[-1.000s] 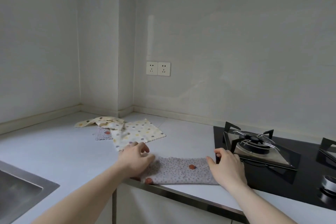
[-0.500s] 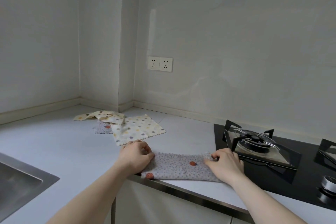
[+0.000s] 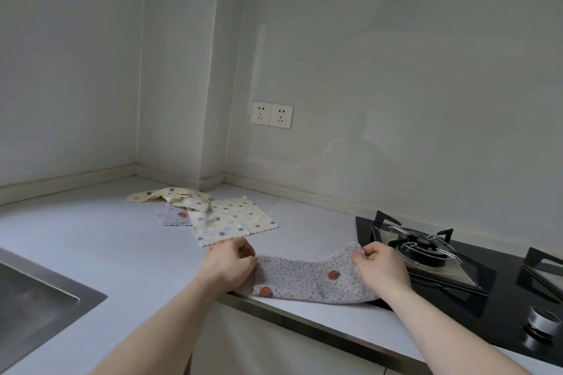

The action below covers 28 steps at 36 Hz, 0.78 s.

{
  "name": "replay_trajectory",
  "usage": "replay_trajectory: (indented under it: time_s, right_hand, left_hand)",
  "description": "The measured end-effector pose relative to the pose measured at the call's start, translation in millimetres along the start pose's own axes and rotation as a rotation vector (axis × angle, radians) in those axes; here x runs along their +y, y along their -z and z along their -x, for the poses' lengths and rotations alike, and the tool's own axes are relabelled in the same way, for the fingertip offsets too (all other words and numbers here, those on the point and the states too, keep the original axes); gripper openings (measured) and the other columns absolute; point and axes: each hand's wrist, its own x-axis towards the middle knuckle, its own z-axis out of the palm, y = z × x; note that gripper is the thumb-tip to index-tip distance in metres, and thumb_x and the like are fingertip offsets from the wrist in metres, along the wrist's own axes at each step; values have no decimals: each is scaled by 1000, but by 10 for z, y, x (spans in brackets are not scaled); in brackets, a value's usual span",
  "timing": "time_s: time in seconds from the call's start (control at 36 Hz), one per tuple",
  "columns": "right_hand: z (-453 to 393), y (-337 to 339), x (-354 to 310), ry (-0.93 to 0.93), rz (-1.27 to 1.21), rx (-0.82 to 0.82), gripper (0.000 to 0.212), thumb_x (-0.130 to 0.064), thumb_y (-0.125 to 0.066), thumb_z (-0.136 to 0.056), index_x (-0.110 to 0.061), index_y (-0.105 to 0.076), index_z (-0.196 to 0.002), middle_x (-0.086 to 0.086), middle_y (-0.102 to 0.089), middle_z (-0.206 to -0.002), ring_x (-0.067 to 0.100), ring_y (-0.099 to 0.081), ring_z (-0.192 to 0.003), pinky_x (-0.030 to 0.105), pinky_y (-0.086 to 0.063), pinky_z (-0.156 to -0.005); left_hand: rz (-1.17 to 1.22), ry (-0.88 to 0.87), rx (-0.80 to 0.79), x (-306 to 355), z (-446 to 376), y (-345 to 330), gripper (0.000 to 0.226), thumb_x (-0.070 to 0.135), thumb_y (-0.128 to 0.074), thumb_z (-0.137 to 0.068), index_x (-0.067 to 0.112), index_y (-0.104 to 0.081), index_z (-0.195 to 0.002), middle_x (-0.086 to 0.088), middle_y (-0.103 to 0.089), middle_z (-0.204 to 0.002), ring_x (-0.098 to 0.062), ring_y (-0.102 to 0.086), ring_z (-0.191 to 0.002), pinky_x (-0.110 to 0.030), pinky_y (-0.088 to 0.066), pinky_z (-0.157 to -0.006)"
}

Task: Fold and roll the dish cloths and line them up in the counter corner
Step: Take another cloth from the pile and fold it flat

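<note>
Grey dotted cloth point(image 3: 307, 278) far edge now lifted off surface point(image 3: 91, 240); left hand point(image 3: 227, 265) and right hand point(image 3: 379, 268) both pinching its ends.

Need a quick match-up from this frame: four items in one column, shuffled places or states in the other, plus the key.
Items
1. grey dotted cloth
2. cream dotted cloth
3. sink
4. gas burner

Places or states
A. recessed in the counter, far left
B. spread flat beyond the left hand
C. on the black hob, right of the right hand
D. folded to a strip at the counter edge, one end in each hand

Pairs: 1-D, 2-B, 3-A, 4-C. The left hand and right hand each pinch an end of the strip.
</note>
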Motion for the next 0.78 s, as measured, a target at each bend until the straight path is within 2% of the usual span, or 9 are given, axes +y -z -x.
replay_trajectory:
  time_s: [0.14, 0.22, 0.28, 0.33, 0.47, 0.56, 0.61, 0.72, 0.78]
  right_hand:
    - [-121, 96, -277, -21, 12, -43, 16, -36, -69, -87, -22, -70, -79, -2, -72, -90, 24, -65, -95, 29, -48, -80]
    - [-129, 156, -437, -46, 13, -114, 17, -35, -71, -87, -18, -74, -83, 5, -73, -96, 26, -67, -98, 31, -51, -80]
    - [-112, 169, -526, -69, -17, -158, 23, -32, -72, -87, -10, -75, -84, 10, -73, -91, 29, -69, -93, 35, -57, -73]
    - [-77, 154, -617, -116, -102, -213, 22, -29, -73, -86, -8, -72, -82, 10, -71, -90, 26, -69, -87, 32, -59, -62]
    - [59, 15, -881, -174, -319, -354, 7, -12, -70, -89, -7, -66, -88, 7, -68, -77, 12, -65, -53, 21, -49, -44]
    - [145, -156, -984, -112, -298, -292, 11, -18, -73, -87, -8, -70, -82, 8, -73, -72, 19, -73, -59, 32, -61, -55]
    - [226, -269, -1040, -58, -242, -249, 17, -23, -73, -88, -14, -70, -74, 4, -72, -67, 20, -75, -64, 32, -63, -62]
    - [345, -503, -1108, 3, -192, -241, 25, -33, -72, -89, -21, -67, -68, 1, -71, -61, 16, -72, -57, 36, -64, -73]
    - [382, -577, -1135, 2, -200, -274, 26, -34, -71, -91, -20, -65, -70, 3, -71, -60, 16, -70, -52, 34, -64, -71]
  left_hand:
    - [30, 11, -13, -1, 8, 11, 11, 39, -60, -84, 33, -67, -91, 15, -68, -98, -12, -60, -99, -32, -51, -89]
    - [49, 21, -18, -9, 7, 11, 11, 39, -60, -84, 33, -67, -91, 15, -69, -97, -12, -61, -97, -32, -53, -88]
    - [53, 23, -22, -8, 11, 16, 10, 37, -61, -84, 33, -67, -90, 15, -69, -96, -11, -62, -96, -31, -53, -87]
    - [64, 28, -27, 1, 9, 18, 9, 35, -61, -83, 33, -67, -89, 15, -69, -95, -11, -62, -95, -31, -53, -86]
    - [98, 58, -34, 7, -7, 25, 10, 34, -60, -80, 34, -68, -86, 13, -71, -94, -12, -63, -94, -30, -55, -86]
    - [99, 59, -38, 1, -8, 21, 11, 34, -59, -80, 35, -68, -85, 13, -71, -94, -13, -63, -95, -31, -55, -86]
    - [99, 57, -43, 5, -5, 20, 14, 34, -56, -78, 35, -68, -85, 14, -70, -94, -13, -63, -95, -32, -55, -87]
    - [94, 57, -49, 16, 0, 28, 23, 37, -51, -72, 35, -68, -86, 14, -70, -95, -14, -63, -95, -34, -55, -87]
    - [94, 60, -42, 19, 0, 37, 25, 38, -48, -69, 35, -68, -85, 14, -71, -94, -14, -63, -94, -34, -55, -86]
